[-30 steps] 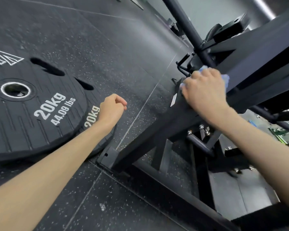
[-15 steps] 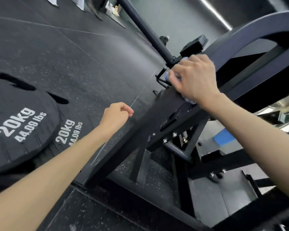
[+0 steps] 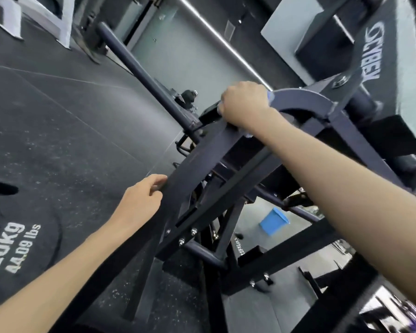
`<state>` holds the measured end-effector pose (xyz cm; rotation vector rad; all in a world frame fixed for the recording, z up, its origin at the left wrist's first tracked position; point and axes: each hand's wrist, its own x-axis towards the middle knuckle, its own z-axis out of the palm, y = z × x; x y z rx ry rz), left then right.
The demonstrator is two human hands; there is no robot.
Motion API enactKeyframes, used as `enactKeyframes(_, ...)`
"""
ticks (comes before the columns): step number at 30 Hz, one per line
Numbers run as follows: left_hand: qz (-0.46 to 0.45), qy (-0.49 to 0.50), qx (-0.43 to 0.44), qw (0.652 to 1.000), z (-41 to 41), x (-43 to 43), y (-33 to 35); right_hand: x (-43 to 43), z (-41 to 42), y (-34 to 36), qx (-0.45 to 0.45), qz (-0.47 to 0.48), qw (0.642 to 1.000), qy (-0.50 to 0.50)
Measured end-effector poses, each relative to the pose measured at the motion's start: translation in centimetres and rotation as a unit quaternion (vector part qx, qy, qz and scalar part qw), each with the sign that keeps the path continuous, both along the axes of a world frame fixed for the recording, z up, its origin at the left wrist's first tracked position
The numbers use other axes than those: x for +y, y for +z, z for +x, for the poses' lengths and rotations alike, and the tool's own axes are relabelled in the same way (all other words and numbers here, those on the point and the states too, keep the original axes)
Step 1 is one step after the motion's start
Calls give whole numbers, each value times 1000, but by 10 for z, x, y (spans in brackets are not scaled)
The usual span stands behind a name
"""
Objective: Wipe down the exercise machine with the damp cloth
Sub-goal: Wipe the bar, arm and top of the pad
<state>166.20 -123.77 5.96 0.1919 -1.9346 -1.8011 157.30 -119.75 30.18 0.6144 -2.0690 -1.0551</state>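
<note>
The exercise machine (image 3: pixel 202 159) is a dark steel frame with a slanted beam that curves over at its top. My right hand (image 3: pixel 244 104) grips a blue cloth (image 3: pixel 270 96) against the start of that curve; only small blue edges of the cloth show past the fingers and below the wrist. My left hand (image 3: pixel 142 195) is lower down at the left edge of the same beam, its curled fingers touching the edge. A round bar (image 3: pixel 139 70) runs up and left from the frame.
A black 20 kg weight plate (image 3: pixel 15 241) lies on the speckled rubber floor at lower left. A blue bin (image 3: pixel 273 221) stands on the floor behind the frame. Bolted cross-members fill the lower middle. A large dark padded block (image 3: pixel 375 68) sits at upper right.
My right hand slid the cloth up the slanted beam to the start of the curved top. My left hand came from hanging free above the floor to the beam's left edge.
</note>
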Motion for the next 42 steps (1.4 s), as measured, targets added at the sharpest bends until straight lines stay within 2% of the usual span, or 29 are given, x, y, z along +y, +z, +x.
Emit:
enactKeyframes(2,27,-15,33,999,-2,4,14,6,4,-31,-53,97,992,68)
enactKeyframes(4,34,-23,63,997,-4,12,24,13,15,-40,-109,110,983,97)
enactKeyframes(7,-27,-22,65,997,-8,21,24,10,3,-2,-94,-72,992,38)
enactKeyframes(8,-51,-23,61,997,-9,22,23,9,-6,21,-79,-154,985,7)
enactKeyframes(10,-89,-21,48,995,-10,22,22,26,-15,64,-65,-313,947,-28)
enactKeyframes(12,-112,2,39,993,-12,21,23,56,-18,86,-42,-365,930,-29)
enactKeyframes(14,-119,44,37,991,-14,22,28,81,-20,75,28,-342,937,57)
enactKeyframes(17,-148,116,20,982,-18,30,38,87,-22,33,117,-284,925,224)
enactKeyframes(19,-163,154,17,974,-22,34,41,77,-22,17,70,-167,934,307)
enactKeyframes(21,-169,183,27,968,-23,37,39,74,-20,21,16,-21,941,339)
enactKeyframes(22,-174,190,33,966,-24,38,38,78,-19,29,7,-20,943,332)
enactKeyframes(24,-182,188,36,964,-23,36,37,88,-19,50,18,-177,944,279)
enactKeyframes(26,-193,178,27,965,-22,35,40,96,-20,72,36,-359,918,162)
enactKeyframes(27,-201,175,23,964,-21,34,42,95,-19,79,31,-388,915,102)
enactKeyframes(29,-213,177,18,961,-20,34,45,79,-16,79,19,-336,940,50)
enactKeyframes(30,-218,179,13,959,-20,34,45,70,-15,75,8,-284,957,64)
enactKeyframes(32,-231,185,4,955,-20,35,45,60,-13,66,-34,-237,965,111)
enactKeyframes(34,-241,191,-1,952,-20,35,44,63,-10,72,-71,-263,955,119)
enactKeyframes(38,-261,183,-13,948,-19,34,46,88,-15,108,-62,-349,934,-44)
enactKeyframes(42,-258,170,-21,951,-19,33,46,64,-6,110,-83,-339,930,-115)
